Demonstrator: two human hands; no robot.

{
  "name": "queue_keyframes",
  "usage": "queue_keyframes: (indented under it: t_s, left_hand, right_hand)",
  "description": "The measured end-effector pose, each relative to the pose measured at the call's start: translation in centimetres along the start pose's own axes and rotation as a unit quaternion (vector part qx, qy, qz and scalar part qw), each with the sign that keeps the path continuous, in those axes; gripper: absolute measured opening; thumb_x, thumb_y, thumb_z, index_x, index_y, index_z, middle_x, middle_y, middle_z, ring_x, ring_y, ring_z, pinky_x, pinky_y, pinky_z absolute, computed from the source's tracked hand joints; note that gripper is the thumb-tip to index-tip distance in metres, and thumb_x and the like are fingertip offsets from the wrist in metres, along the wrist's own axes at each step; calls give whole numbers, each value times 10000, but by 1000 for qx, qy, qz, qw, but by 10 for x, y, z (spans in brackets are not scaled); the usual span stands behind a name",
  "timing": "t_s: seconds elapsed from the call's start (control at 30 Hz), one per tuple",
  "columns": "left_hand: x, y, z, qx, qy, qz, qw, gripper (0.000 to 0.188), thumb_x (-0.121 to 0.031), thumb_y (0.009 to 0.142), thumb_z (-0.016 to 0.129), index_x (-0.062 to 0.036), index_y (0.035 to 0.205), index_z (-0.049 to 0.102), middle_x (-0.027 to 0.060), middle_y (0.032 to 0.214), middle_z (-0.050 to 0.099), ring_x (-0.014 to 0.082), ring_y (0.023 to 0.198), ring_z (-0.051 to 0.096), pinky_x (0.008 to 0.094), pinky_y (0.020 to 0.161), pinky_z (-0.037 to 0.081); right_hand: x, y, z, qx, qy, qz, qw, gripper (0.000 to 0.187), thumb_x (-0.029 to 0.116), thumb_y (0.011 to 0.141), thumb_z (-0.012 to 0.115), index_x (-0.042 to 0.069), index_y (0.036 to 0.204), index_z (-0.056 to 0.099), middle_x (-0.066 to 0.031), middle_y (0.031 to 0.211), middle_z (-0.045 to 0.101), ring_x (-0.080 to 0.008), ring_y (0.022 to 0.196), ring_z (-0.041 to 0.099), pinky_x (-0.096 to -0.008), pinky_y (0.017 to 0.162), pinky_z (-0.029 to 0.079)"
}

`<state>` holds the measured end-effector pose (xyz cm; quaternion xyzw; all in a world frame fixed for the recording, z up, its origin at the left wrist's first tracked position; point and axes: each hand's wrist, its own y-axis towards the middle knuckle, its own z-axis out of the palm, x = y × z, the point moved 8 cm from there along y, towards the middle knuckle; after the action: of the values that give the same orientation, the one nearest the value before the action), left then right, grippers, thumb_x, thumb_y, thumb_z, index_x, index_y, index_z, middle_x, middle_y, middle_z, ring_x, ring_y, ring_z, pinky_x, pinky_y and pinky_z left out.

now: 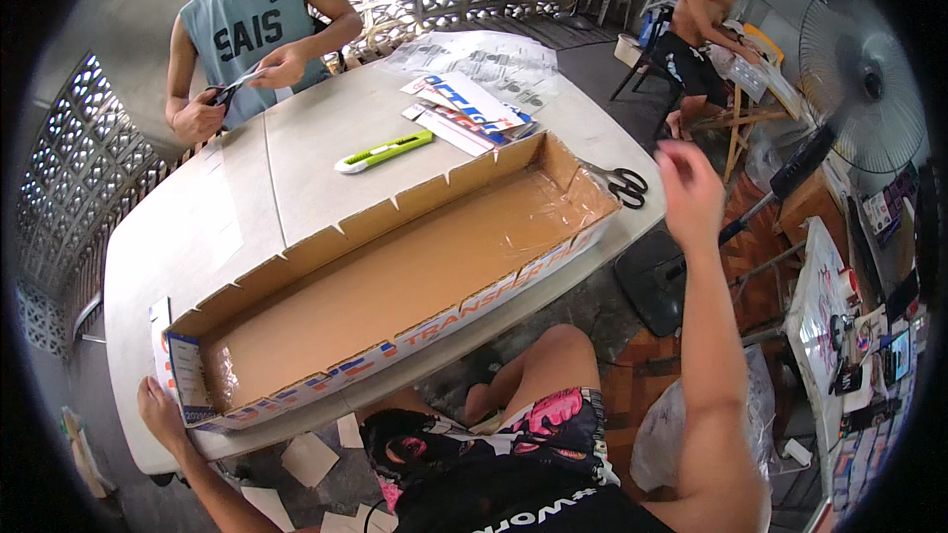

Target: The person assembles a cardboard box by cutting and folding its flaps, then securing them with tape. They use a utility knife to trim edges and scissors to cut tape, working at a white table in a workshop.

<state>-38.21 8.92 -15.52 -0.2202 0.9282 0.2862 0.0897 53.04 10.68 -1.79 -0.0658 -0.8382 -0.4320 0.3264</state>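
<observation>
A long, shallow cardboard box (395, 266), brown inside and printed outside, lies slantwise along the near side of the white table (188, 237). Its upper edges have small notches, and shiny clear tape covers the inner corners. At the box's left end, my left hand (161, 415) grips the outside beside a raised cardboard flap (160, 336); some fingers are hidden. My right hand (691, 192) is raised off the table's right edge, fingers curled together; whatever they hold, if anything, is too small to make out. Black-handled scissors (627, 188) lie between that hand and the box.
A green utility knife (383, 152) and printed cardboard pieces (469, 114) lie beyond the box, near clear plastic sheeting (484, 59). Across the table a person (252, 39) holds scissors and a thin strip. Another person (701, 39) sits far right; a standing fan (869, 84) is nearer.
</observation>
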Motion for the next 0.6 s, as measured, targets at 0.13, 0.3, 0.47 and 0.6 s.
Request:
queue_keyframes:
  t_s: [0.13,0.3,0.47,0.6]
  left_hand:
    - [-16,-4,-3,-45,25,1,999,408,-310,1053,527,38,1206,673,240,1105,689,382,1018,656,464,881,498]
    - [-57,-10,-11,-9,24,60,998,455,-386,989,634,1,1226,657,156,990,632,335,904,599,458,823,475]
    - [-81,-16,-7,42,-32,71,996,475,-407,927,707,-50,1236,657,137,985,588,313,927,573,434,840,468]
    - [-78,-18,-18,41,-32,44,998,453,-395,919,722,-58,1217,669,127,949,593,310,893,583,429,826,478]
  right_hand:
    - [48,68,159,247,-102,-94,959,435,378,853,743,30,1113,725,-209,1134,713,-340,1094,681,-434,961,526]
    - [32,85,289,433,-294,47,851,1052,583,750,820,64,1550,378,-253,1470,521,-370,1342,535,-432,1120,427]
    - [-27,79,334,514,-325,48,792,1320,561,636,901,36,1614,188,-268,1518,467,-400,1350,517,-426,1126,428]
    - [-9,76,338,510,-293,102,802,1297,441,611,921,32,1609,201,-260,1469,522,-386,1300,561,-431,1085,461]
